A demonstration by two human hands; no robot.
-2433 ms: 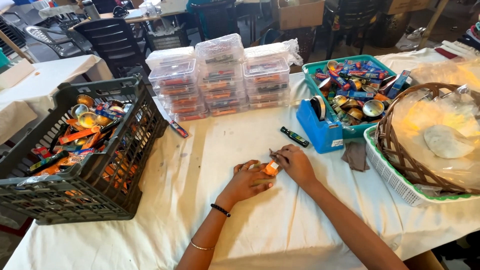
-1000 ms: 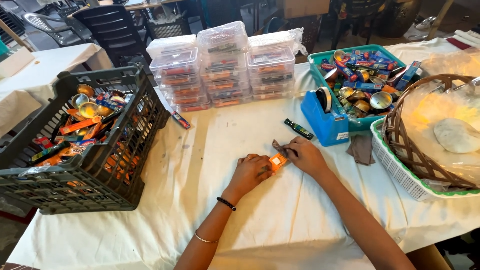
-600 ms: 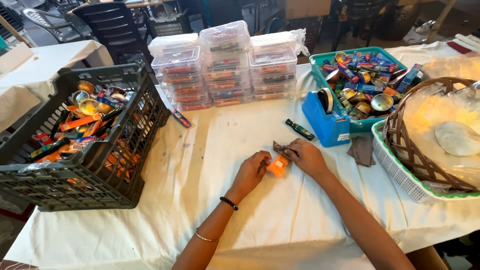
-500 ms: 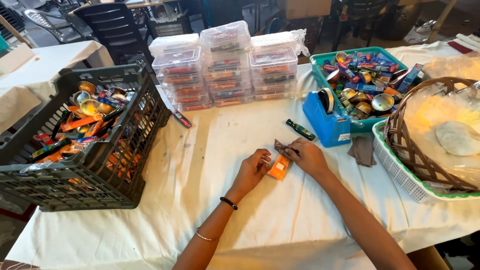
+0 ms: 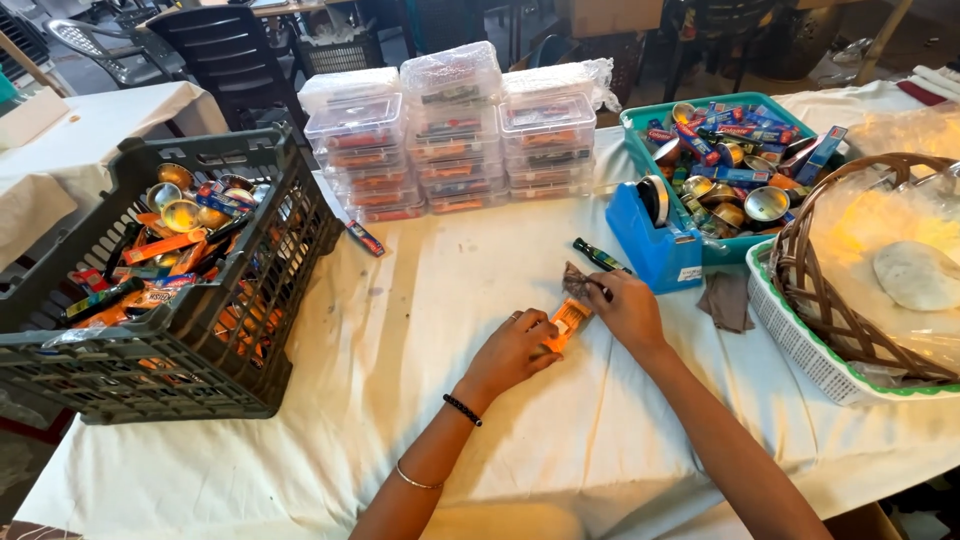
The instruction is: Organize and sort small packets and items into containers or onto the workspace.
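Nearest the camera, both forearms reached out over the white cloth of the table. The left hand lay low on the cloth, fingers curled, pinching the near end of a small orange packet and pinning it down, apparently to keep it steady. The right hand met it from the other side; its fingertips were closed on a crumpled brown scrap just beyond the packet's far end, though whether scrap and packet were joined could not be told. The packet sat mid-table, between the two hands and flat on the cloth.

Just past the right hand lay a dark green tube, loose on the cloth, and a grey rag to the right. Behind them a blue tape dispenser stood against a teal tub heaped with small tins and blue packets. A wicker basket lined with plastic sat in a white tray at the right edge, close beside the right arm.

On the left a grey crate full of orange packets and tins took up the table's corner. Farther back stood three stacks of clear boxes, with a small packet lying before them. Dark chairs stood beyond the table.
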